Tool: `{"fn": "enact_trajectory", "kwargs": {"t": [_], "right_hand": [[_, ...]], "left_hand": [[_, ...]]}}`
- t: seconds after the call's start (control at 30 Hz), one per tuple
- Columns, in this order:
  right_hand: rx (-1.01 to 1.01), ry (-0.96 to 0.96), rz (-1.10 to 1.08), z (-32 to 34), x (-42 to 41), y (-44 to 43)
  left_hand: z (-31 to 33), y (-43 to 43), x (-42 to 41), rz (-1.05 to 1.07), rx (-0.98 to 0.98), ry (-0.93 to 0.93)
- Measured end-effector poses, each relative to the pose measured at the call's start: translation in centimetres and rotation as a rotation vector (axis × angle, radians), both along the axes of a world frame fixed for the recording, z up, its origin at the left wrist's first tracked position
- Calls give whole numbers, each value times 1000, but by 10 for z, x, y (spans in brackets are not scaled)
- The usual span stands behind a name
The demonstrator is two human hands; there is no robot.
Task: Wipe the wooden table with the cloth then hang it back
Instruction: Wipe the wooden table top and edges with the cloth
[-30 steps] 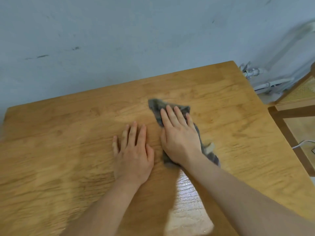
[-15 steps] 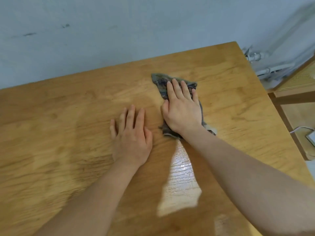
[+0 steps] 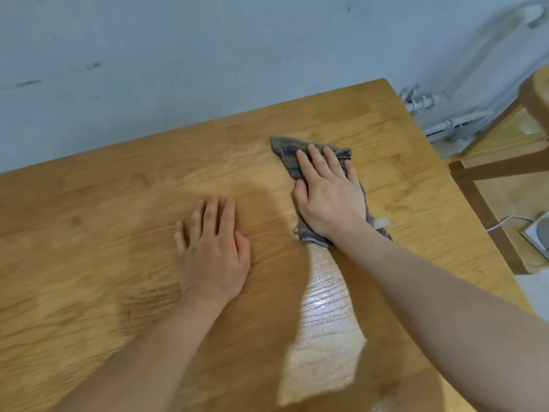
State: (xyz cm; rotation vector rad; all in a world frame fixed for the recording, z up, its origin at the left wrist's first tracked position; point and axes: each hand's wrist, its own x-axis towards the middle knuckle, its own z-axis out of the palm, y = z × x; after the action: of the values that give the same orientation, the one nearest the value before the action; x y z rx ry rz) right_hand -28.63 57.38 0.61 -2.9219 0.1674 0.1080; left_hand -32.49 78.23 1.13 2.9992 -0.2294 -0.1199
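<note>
A grey patterned cloth [image 3: 286, 153] lies crumpled on the wooden table [image 3: 104, 209], right of the middle. My right hand [image 3: 328, 193] presses flat on the cloth with fingers stretched toward the wall, covering most of it; a white tag sticks out by my wrist. My left hand [image 3: 212, 248] rests flat on the bare wood beside it, fingers apart, holding nothing. A wet shiny streak runs on the table between my forearms.
A pale blue wall [image 3: 208, 60] stands right behind the table's far edge. White pipes [image 3: 445, 123] run along the wall at the right. A wooden chair with a cane panel [image 3: 505, 135] and a white cable and device [image 3: 534, 230] sit past the table's right edge.
My right hand has pushed the cloth away from me toward the wall, leaving a longer wet streak. My left hand has stayed planted on the wood.
</note>
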Motion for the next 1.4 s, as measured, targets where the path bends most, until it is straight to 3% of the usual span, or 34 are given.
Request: {"fn": "enact_trajectory", "kwargs": {"t": [0.1, 0.2, 0.3, 0.47, 0.6, 0.73, 0.83, 1.0, 1.13, 1.3, 1.4], "right_hand": [[3, -19, 13, 2, -32, 14], [13, -15, 208, 11, -108, 16], [-9, -4, 341, 6, -105, -9], [-15, -9, -32, 3, 0, -25], [1, 21, -170, -1, 57, 1], [61, 13, 168, 3, 65, 65], [80, 23, 338, 5, 56, 52], [6, 9, 42, 0, 84, -46], [31, -5, -189, -2, 107, -18], [51, -25, 225, -3, 72, 46], [20, -44, 203, -2, 74, -5]], "left_hand": [[2, 1, -7, -15, 30, 47], [9, -4, -2, -83, 101, 95], [12, -24, 19, -83, 66, 132], [3, -45, 15, 26, -32, 56], [-3, -42, 22, 29, -46, 13], [-4, -44, 22, 65, -52, -8], [-3, -43, 18, 74, -52, -6], [0, -43, 16, 60, -20, 2], [-1, -46, 25, 60, -5, 20], [-1, -46, 15, 80, -6, -15], [1, -46, 15, 72, -8, -17]]}}
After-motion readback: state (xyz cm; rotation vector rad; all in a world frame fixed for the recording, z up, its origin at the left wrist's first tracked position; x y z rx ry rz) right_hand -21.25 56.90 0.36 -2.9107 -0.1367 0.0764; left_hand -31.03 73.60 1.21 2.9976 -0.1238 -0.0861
